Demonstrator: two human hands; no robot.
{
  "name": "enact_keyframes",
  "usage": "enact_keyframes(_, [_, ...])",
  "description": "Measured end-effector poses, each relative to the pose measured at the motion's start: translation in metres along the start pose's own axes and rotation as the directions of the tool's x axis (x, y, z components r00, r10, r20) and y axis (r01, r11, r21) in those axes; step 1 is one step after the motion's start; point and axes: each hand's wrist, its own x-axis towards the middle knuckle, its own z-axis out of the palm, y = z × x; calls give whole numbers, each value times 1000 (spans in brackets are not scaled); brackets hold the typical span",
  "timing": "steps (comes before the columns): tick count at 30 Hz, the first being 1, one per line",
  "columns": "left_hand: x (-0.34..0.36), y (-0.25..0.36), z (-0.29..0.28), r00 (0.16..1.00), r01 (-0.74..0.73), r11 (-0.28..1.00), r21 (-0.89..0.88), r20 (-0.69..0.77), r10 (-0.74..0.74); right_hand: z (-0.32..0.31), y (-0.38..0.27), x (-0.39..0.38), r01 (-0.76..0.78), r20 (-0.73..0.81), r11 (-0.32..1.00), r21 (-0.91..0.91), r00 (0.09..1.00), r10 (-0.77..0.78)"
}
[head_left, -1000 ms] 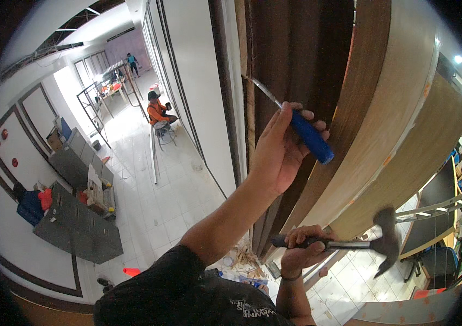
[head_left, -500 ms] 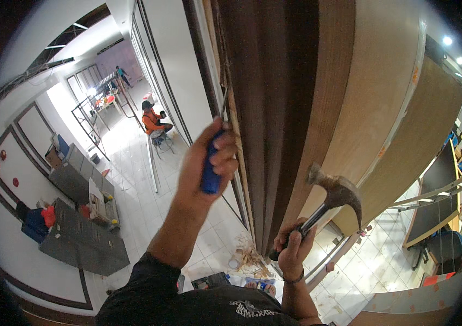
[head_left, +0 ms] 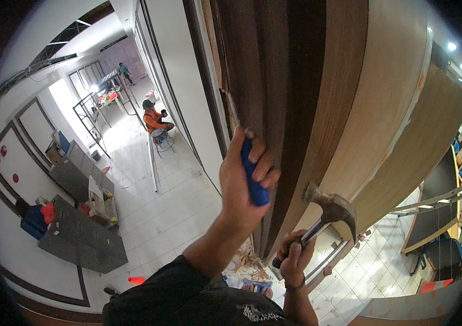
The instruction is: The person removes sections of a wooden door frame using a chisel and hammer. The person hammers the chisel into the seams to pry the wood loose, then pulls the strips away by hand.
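Observation:
Raised before me, my left hand (head_left: 235,182) is wrapped round the blue handle of a chisel (head_left: 254,176). Its thin metal blade points up at the splintered edge of a dark brown wood panel (head_left: 304,81); whether the tip touches the wood I cannot tell. Lower and to the right, my right hand (head_left: 298,259) grips a claw hammer (head_left: 333,208) by its dark grip and metal shaft. The hammer's head is tilted, its striking face close to the panelling and its claw curving down to the right. A gap separates hammer and chisel.
Wood scraps (head_left: 247,259) litter the floor by my feet. Grey cabinets (head_left: 81,233) stand at left. A person in orange (head_left: 156,119) sits on a stool farther off, near a metal scaffold (head_left: 92,117); another stands behind. A ladder (head_left: 437,196) and desks are at right.
My left hand and the chisel have moved right and down, and the handle now leans the other way. The hammer has dropped slightly lower and left in view.

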Motion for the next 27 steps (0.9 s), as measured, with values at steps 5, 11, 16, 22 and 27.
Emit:
enact_keyframes(5, [-6, 11, -8, 999, -2, 992, 124, -39, 7, -13, 2, 3, -3, 4, 998, 59, 1000, 3])
enact_keyframes(11, [-14, 59, -28, 988, 151, 980, 132, 14, -154, -19, -8, 8, 0, -41, 997, -81, 999, -3])
enact_keyframes(16, [-13, 97, -31, 946, 323, 944, 68, -8, -324, -23, 0, 11, -25, -1, 994, -105, 1000, 25])
enact_keyframes(22, [-75, 126, -30, 1000, 7, 908, 418, -27, 5, -13, 12, 6, -24, 142, 998, -54, 989, 32])
enact_keyframes(27, [-25, 45, -20, 989, 148, 901, 408, -82, -125, -21, 21, 11, -57, 79, 997, 59, 996, 52])
